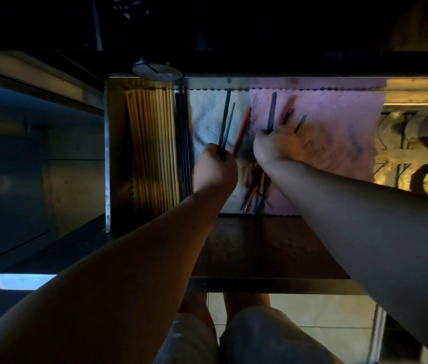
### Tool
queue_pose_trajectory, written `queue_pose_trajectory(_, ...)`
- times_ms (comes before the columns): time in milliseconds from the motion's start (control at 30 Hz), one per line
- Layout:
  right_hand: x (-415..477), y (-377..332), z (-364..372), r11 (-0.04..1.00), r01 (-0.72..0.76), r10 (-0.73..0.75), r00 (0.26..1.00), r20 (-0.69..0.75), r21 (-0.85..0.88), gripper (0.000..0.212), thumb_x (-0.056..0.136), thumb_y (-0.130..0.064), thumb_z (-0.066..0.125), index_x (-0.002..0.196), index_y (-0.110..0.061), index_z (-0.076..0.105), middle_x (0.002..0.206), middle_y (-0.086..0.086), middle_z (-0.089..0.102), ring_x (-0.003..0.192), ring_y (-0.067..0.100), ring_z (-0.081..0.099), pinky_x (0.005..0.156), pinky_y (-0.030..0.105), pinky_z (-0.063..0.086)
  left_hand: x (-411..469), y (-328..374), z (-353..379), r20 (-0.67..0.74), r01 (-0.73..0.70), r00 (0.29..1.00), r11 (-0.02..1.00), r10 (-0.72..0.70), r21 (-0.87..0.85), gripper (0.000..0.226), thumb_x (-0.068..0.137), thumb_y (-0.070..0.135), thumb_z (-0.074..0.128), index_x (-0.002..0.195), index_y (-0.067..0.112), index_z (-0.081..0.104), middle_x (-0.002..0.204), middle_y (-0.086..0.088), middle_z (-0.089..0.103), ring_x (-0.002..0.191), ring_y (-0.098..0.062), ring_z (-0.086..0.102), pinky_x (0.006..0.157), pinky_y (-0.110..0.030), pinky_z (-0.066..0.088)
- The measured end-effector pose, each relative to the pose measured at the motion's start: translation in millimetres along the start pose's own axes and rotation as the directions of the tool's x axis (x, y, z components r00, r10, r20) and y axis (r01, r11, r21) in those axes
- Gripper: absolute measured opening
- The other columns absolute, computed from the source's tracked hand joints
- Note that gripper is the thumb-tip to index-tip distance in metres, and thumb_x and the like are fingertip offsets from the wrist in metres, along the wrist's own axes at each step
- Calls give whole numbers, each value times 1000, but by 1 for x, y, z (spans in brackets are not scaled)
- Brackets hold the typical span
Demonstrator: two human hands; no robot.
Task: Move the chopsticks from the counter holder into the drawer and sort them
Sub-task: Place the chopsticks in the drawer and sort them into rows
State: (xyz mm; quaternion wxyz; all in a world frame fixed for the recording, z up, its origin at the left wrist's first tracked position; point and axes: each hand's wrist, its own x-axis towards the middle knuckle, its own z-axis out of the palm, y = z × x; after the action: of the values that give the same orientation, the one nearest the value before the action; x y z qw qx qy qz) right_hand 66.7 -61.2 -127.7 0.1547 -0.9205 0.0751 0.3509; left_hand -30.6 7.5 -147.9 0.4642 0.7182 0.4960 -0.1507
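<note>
Coloured chopsticks (255, 190), heaped loose on cloth liner (339, 132) in drawer (108, 143): green pair (225, 116) pinched by one end in fingers of left hand (214, 169), mixed bunch (272, 111) clenched in fingers of right hand (277, 145); judged light, stiff, slick, apt to roll; best gripped mid-length.

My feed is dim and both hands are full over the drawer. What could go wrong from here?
1. The right hand grips a splayed bundle of coloured chopsticks; one could slip loose and scatter across the pink cloth.
2. In this dim light the teal pair in the left hand could be mis-sorted with the black chopsticks beside the wooden chopsticks.
</note>
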Motion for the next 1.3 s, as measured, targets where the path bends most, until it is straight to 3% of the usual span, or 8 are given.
queue_pose_trajectory(200, -2, 23, -10, 983, 18, 16, 983, -182, 184, 36, 100, -24, 38, 121, 1, 54, 111, 13, 61, 101, 26, 58, 73, 26, 33, -3, 13, 10, 60, -28, 998, 998, 25, 49, 16, 88, 22, 54, 100, 15, 62, 89, -6, 66, 84, -30, 64, 67, -34, 52)
queue_pose_trajectory(333, -11, 45, -43, 937, -24, 61, 994, -94, 349, 37, 104, -19, 30, 130, 1, 47, 125, 14, 50, 121, 28, 46, 81, 28, 25, -6, 23, 27, 145, -90, 986, 992, 76, 87, 19, 87, 23, 63, 98, 9, 69, 90, -16, 70, 86, -32, 66, 62, -30, 41)
queue_pose_trajectory(400, -15, 56, -51, 903, -33, 70, 995, -72, 428, 36, 104, -20, 33, 131, -1, 47, 123, 13, 48, 107, 22, 44, 81, 26, 23, -6, 24, 38, 157, -117, 983, 984, 95, 137, 26, 86, 30, 67, 101, 9, 71, 94, -18, 71, 90, -34, 67, 63, -31, 42)
queue_pose_trajectory(567, 6, 75, -28, 722, -92, 133, 991, -8, 686, 18, 83, -35, 50, 74, -20, 52, 66, 5, 50, 60, 23, 50, 62, 36, 40, -6, 18, 61, 101, -151, 987, 931, 124, 333, 39, 86, 49, 61, 103, 14, 65, 99, -15, 69, 93, -36, 65, 71, -38, 50)
queue_pose_trajectory(800, 26, 91, -21, 732, -190, 167, 981, 98, 654, 22, 90, -14, 53, 69, -17, 49, 59, 0, 44, 49, 14, 44, 41, 20, 36, -4, 28, 67, 112, -137, 989, 892, 98, 432, 38, 80, 27, 62, 113, 7, 62, 110, -19, 68, 102, -37, 65, 77, -36, 50)
queue_pose_trajectory(1067, 36, 86, 3, 838, -179, 168, 983, 69, 515, 27, 78, -14, 66, 58, -22, 50, 56, -4, 51, 50, 13, 50, 52, 24, 42, -5, 23, 64, 105, -92, 993, 932, 58, 350, 33, 86, 26, 57, 111, 4, 56, 108, -21, 65, 99, -38, 61, 72, -35, 45)
queue_pose_trajectory(1200, 37, 85, 9, 897, -133, 141, 990, 12, 423, 9, 79, -22, 69, 83, -14, 67, 75, 0, 60, 73, 17, 60, 63, 26, 45, -6, 20, 63, 67, -44, 997, 966, 27, 254, 25, 88, 25, 51, 104, 7, 55, 101, -19, 65, 93, -38, 62, 73, -38, 47)
queue_pose_trajectory(1300, 40, 84, 14, 910, -115, 132, 991, -15, 399, 31, 76, -34, 73, 93, -9, 69, 87, 1, 69, 81, 19, 66, 68, 29, 53, -6, 21, 59, 36, -25, 999, 973, 17, 230, 24, 91, 24, 49, 105, 7, 57, 103, -19, 65, 94, -37, 61, 71, -34, 43)
